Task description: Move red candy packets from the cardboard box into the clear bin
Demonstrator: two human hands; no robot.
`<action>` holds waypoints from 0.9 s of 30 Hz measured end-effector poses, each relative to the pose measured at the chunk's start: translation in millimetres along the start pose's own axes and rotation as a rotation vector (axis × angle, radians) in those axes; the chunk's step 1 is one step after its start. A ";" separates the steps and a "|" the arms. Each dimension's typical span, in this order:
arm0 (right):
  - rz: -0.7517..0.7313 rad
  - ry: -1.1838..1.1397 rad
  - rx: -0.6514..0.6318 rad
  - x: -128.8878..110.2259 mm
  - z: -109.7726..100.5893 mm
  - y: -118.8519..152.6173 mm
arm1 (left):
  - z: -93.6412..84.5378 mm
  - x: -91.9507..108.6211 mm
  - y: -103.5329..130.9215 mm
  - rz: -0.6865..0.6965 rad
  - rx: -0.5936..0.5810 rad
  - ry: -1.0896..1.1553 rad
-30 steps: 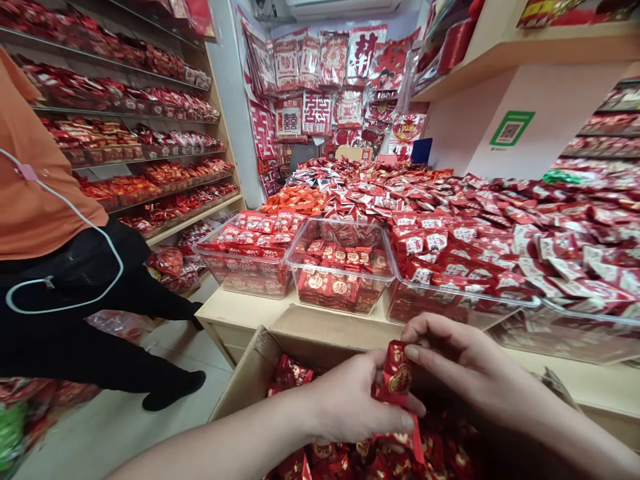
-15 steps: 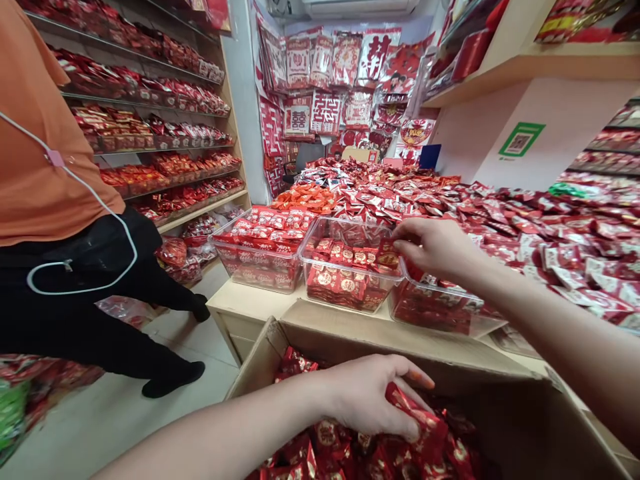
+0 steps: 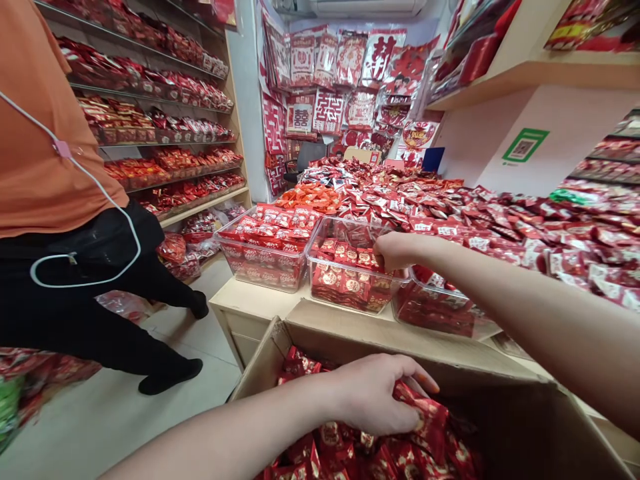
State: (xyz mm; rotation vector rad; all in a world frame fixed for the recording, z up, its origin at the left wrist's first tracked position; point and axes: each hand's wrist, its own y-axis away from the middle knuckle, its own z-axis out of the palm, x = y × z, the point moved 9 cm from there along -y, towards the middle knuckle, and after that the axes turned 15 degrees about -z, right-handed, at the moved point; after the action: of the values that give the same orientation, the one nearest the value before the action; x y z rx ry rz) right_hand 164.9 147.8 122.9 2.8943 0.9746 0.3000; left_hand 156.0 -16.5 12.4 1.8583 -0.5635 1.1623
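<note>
Low in the view, my left hand (image 3: 383,393) is inside a cardboard box (image 3: 345,327), its fingers closed round a shiny red candy packet (image 3: 425,417). Loose red packets (image 3: 335,443) with gold print lie beneath it. My right hand (image 3: 397,252) reaches into the right end of a clear plastic tub (image 3: 320,270), fingers curled down on a red packet that is mostly hidden by the hand. Rows of matching red packets (image 3: 350,257) fill much of that tub.
Another clear tub of red packets (image 3: 265,263) stands left, and a third tub (image 3: 435,310) right, on a pale counter (image 3: 240,297). Behind spreads a heap of red packets (image 3: 480,220). A person in an orange top (image 3: 55,153) stands left beside stocked shelves (image 3: 165,140).
My right hand has moved left and down into the middle tub with the packet. My left hand stays in the box on its packet. The view has shifted slightly.
</note>
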 end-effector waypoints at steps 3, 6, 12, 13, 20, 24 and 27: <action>0.013 0.076 -0.110 5.8 -1.7 4.6 | -5.9 0.7 0.3 0.020 0.018 0.082; 0.056 0.028 0.232 18.8 -45.0 30.5 | -20.4 4.3 2.8 0.017 0.049 0.354; 0.142 -0.751 0.629 27.0 -43.2 115.0 | -58.4 15.3 14.9 0.051 0.095 0.949; 0.155 -0.867 0.598 19.5 -28.1 120.7 | -58.8 18.5 15.1 0.064 0.040 0.997; 0.060 -1.110 0.528 -31.6 32.6 121.7 | -46.4 23.0 13.4 0.101 0.002 0.795; 0.100 -0.962 0.577 -21.4 33.1 132.2 | -44.9 18.8 11.8 0.077 0.107 0.763; 0.064 -1.045 0.422 -27.3 46.2 132.3 | -47.0 19.7 12.5 0.108 0.111 0.839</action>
State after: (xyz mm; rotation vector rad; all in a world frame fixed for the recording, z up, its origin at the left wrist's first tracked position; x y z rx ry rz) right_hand 231.4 25.7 90.5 2.7134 0.7586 -1.4057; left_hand 132.6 17.6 44.7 1.2528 -0.1157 1.9091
